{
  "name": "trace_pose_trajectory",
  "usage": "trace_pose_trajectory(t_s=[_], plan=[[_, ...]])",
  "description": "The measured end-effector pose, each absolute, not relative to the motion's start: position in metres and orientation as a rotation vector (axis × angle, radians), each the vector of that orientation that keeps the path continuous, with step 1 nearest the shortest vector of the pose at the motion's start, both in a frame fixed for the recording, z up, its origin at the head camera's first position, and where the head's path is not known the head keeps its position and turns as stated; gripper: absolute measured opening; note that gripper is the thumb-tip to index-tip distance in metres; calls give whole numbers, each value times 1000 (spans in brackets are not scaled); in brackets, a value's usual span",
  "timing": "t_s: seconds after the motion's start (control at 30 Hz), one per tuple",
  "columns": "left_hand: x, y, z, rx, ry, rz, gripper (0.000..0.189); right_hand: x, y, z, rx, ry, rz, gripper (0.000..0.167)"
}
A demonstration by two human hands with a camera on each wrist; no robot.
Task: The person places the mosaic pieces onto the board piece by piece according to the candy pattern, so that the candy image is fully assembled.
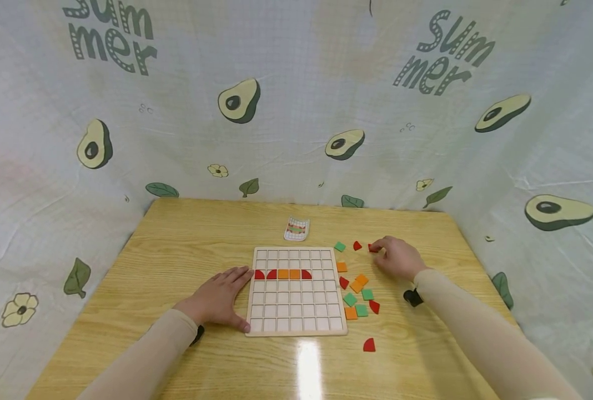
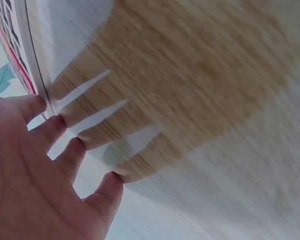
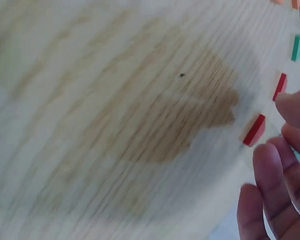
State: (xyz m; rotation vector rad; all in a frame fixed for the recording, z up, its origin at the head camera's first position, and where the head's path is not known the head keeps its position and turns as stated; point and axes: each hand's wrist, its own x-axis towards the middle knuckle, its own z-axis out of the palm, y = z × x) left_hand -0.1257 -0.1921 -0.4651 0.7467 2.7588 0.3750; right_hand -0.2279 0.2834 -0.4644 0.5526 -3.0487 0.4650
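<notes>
A pale wooden grid board (image 1: 296, 312) lies flat on the table. One row of it holds red quarter-circle tiles and two orange square tiles (image 1: 289, 274). My left hand (image 1: 220, 298) rests at the board's left edge, fingers spread, thumb at the near-left corner. In the left wrist view its fingertips (image 2: 117, 179) touch the tabletop. My right hand (image 1: 400, 259) is beyond the loose tiles at the right, fingertips beside a red quarter-circle tile (image 3: 254, 131). That tile sits on the table, with thumb and fingers just apart from it in the right wrist view.
Loose green square tiles (image 1: 367, 295), orange tiles (image 1: 351, 313) and red tiles (image 1: 373, 306) lie right of the board. A single red tile (image 1: 369, 345) is nearer me. Behind the board lies a small pattern card (image 1: 296, 229). Printed cloth (image 1: 286, 128) hangs around the table.
</notes>
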Motion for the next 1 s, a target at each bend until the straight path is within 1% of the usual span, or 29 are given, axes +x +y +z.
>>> trace_pose_trajectory(t_s=[0.23,0.3,0.4,0.47,0.53,0.7,0.83,1.0], plan=[[-127,-193,-466,720,2750,356,126,-241,276,-471,392,-3085,370,37],[-127,-193,-467,719,2749,357,126,-244,275,-474,371,-3096,352,35],[-128,-192,-468,714,2748,346,126,-245,272,-476,365,-3106,379,25],[-129,-192,-467,706,2748,341,126,-245,271,-476,403,-3110,424,18],[-129,-192,-466,700,2746,330,126,-243,270,-475,481,-3115,485,16],[-128,-191,-463,682,2744,329,125,-236,278,-473,658,-3100,529,26],[-128,-192,-462,673,2745,330,125,-231,285,-474,632,-3092,520,27],[-127,-192,-463,680,2742,342,125,-230,288,-476,639,-3093,543,24]])
